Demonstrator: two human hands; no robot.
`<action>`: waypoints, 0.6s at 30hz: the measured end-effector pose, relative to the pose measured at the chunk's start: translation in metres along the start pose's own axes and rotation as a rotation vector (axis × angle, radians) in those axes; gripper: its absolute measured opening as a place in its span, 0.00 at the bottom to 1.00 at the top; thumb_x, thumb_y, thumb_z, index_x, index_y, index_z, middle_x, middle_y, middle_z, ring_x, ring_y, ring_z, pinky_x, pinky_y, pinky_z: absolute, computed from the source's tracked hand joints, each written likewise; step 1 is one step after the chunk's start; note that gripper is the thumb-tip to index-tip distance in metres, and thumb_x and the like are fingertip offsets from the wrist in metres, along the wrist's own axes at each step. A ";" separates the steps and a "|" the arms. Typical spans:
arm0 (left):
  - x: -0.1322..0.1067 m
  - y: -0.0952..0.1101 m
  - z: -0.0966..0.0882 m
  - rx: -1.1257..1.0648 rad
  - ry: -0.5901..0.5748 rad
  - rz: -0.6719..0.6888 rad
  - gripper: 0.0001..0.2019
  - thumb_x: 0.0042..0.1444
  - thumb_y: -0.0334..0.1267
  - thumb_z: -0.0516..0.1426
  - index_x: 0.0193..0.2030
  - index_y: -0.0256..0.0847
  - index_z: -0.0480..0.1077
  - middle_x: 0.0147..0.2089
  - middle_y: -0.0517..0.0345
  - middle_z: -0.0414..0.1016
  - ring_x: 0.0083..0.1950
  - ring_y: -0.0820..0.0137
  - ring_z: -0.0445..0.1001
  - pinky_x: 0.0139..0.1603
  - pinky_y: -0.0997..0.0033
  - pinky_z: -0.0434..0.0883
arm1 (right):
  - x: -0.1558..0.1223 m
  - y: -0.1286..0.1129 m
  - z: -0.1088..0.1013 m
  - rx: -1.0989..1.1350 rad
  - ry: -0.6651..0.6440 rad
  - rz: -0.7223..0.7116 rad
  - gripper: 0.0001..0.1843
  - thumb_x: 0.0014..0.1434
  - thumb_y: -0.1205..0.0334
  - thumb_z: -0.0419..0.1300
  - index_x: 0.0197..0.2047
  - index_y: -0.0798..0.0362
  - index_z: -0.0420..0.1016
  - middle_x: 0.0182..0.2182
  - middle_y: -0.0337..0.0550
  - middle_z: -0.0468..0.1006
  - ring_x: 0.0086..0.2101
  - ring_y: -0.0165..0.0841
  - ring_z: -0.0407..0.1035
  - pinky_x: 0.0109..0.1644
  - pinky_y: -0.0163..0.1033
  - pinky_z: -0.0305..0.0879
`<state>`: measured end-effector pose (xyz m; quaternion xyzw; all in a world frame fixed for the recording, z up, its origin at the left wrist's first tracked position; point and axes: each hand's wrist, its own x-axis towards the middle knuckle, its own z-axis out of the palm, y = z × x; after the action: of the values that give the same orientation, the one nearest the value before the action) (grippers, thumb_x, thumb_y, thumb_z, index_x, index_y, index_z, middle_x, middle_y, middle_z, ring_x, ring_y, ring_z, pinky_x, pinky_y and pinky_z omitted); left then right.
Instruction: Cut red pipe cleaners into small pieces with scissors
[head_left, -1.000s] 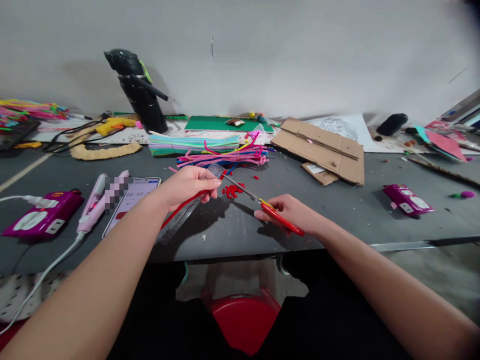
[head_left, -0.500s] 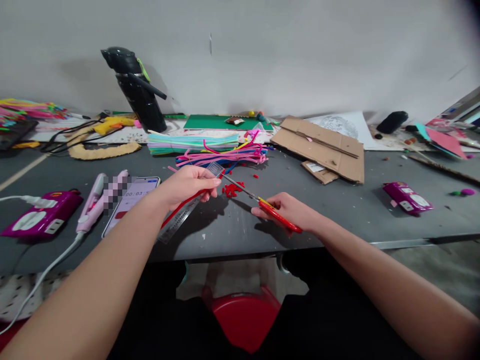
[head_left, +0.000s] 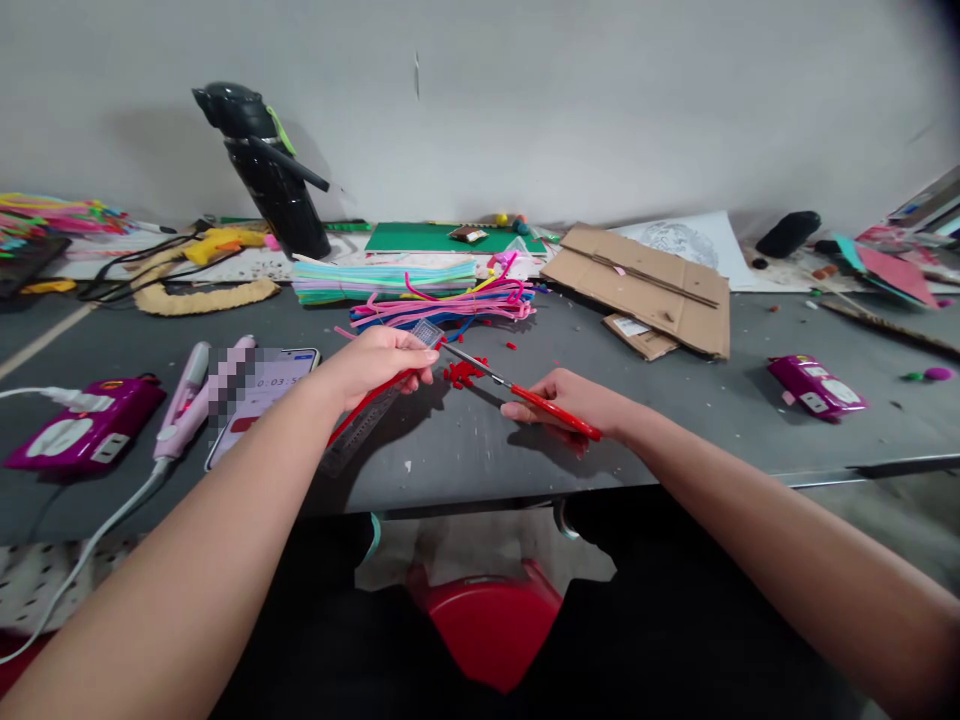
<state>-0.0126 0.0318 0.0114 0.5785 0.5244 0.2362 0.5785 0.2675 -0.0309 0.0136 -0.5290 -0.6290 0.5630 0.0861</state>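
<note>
My left hand (head_left: 390, 362) is closed, pinching a red pipe cleaner (head_left: 367, 402) together with a clear ruler (head_left: 429, 333). Both slant down toward the table's front edge, and my fingers cover part of them. In my right hand (head_left: 581, 395) is a pair of scissors (head_left: 553, 406) with red handles, its fingers wrapped around the loops. The blades point left and reach the pipe cleaner's end beside my left fingertips. Below the blades lies a small pile of short red cut pieces (head_left: 463, 374), with a few strays near it.
Behind my hands lie bundles of pink (head_left: 450, 305) and pastel (head_left: 382, 280) pipe cleaners. Flat cardboard (head_left: 645, 285) is at the right. To the left are a phone (head_left: 281, 385), a pink hair straightener (head_left: 180, 410), a purple power strip (head_left: 86, 425) and a black flask (head_left: 274, 180).
The scissors' handles have come closer together, and the yellow inside them no longer shows. My left hand keeps its hold on the pipe cleaner and ruler. The view has shifted slightly.
</note>
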 end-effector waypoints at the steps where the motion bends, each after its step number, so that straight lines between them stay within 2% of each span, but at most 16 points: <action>1: 0.001 0.000 0.000 -0.003 0.006 -0.002 0.13 0.50 0.43 0.65 0.30 0.36 0.70 0.28 0.53 0.77 0.24 0.75 0.70 0.27 0.73 0.68 | 0.001 0.000 -0.001 0.006 -0.004 0.007 0.32 0.44 0.32 0.65 0.19 0.51 0.58 0.11 0.34 0.63 0.11 0.26 0.58 0.15 0.33 0.55; 4: 0.002 0.001 0.001 -0.007 0.024 -0.008 0.13 0.49 0.43 0.66 0.30 0.36 0.71 0.28 0.53 0.77 0.24 0.75 0.70 0.27 0.72 0.69 | 0.002 0.000 -0.005 0.029 -0.017 0.019 0.33 0.45 0.32 0.65 0.18 0.51 0.56 0.11 0.34 0.61 0.11 0.26 0.57 0.15 0.33 0.56; 8: 0.003 0.003 -0.001 0.000 0.030 -0.004 0.12 0.50 0.43 0.65 0.29 0.36 0.71 0.28 0.53 0.77 0.24 0.75 0.70 0.27 0.73 0.69 | 0.001 0.005 -0.005 0.079 0.033 0.024 0.33 0.47 0.32 0.63 0.19 0.52 0.56 0.12 0.32 0.61 0.11 0.23 0.54 0.14 0.32 0.54; 13: -0.004 0.007 0.002 -0.013 0.017 0.064 0.12 0.52 0.43 0.64 0.32 0.36 0.71 0.28 0.54 0.77 0.25 0.75 0.70 0.27 0.74 0.68 | -0.002 0.009 0.004 0.213 0.070 -0.064 0.30 0.53 0.34 0.60 0.22 0.52 0.59 0.14 0.34 0.64 0.12 0.23 0.56 0.13 0.31 0.48; 15: -0.009 0.011 0.009 -0.024 -0.016 0.112 0.12 0.53 0.43 0.64 0.32 0.35 0.72 0.28 0.54 0.76 0.25 0.75 0.70 0.27 0.74 0.68 | -0.002 0.004 0.010 0.282 0.129 -0.123 0.27 0.53 0.38 0.63 0.25 0.53 0.63 0.19 0.38 0.71 0.15 0.25 0.63 0.15 0.31 0.51; 18: -0.020 0.017 0.024 -0.043 -0.076 0.175 0.12 0.54 0.44 0.63 0.32 0.35 0.71 0.28 0.55 0.76 0.25 0.75 0.70 0.27 0.74 0.68 | -0.002 -0.009 0.020 0.432 0.248 -0.242 0.23 0.48 0.46 0.70 0.29 0.53 0.64 0.31 0.46 0.79 0.30 0.34 0.75 0.26 0.35 0.67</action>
<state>0.0077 0.0082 0.0287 0.6183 0.4441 0.2748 0.5873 0.2490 -0.0427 0.0149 -0.4842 -0.5375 0.6008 0.3401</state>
